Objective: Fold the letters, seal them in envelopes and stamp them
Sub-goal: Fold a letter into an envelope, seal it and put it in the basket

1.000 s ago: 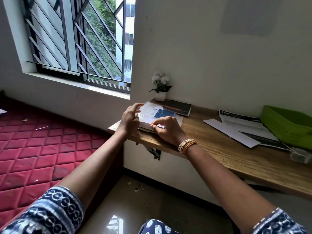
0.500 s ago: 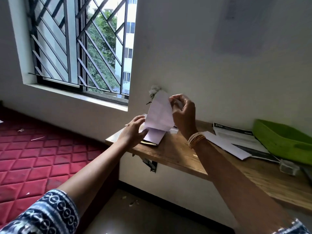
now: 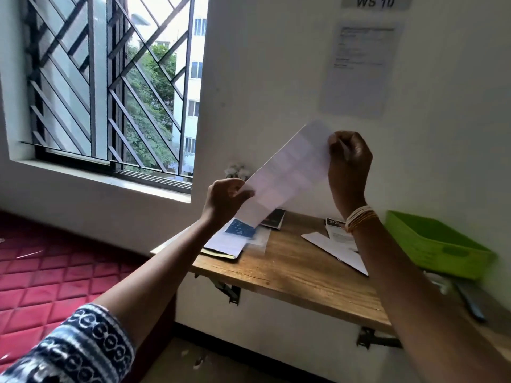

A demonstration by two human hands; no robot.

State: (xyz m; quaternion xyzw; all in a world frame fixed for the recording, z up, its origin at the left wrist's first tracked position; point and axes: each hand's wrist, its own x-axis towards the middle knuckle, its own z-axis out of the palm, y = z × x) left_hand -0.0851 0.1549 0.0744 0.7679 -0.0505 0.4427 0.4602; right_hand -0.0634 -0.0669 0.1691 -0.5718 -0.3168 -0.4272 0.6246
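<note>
Your right hand (image 3: 349,168) is pinching the top corner of the paper (image 3: 290,175), with the fingers curled tight on it, and your left hand (image 3: 225,200) is pinching the bottom corner, thumb on the near side. You are holding the paper up in the air above the desk (image 3: 290,269), slanting from low on the left to high on the right. It is looking very light and thin, so it is likely going to flop and bend if you are holding it by one corner only. It is also going to crease or tear easily, so holding it softly at two far corners, as you are doing now, looks like a good way. For folding, the flat wood in the middle of the desk is probably the best spot. Just under your left hand a pile of papers (image 3: 229,241) is lying at the left end of the desk, with a blue patch on top. A dark book (image 3: 273,218) is lying behind it, and a small flower pot (image 3: 235,171) is peeking out near the wall, too blurry to see well. More white sheets (image 3: 336,248) are lying under your right arm, and a green tray (image 3: 434,247) is sitting at the right end. Nothing is blocking the bare wood between the two piles.
</note>
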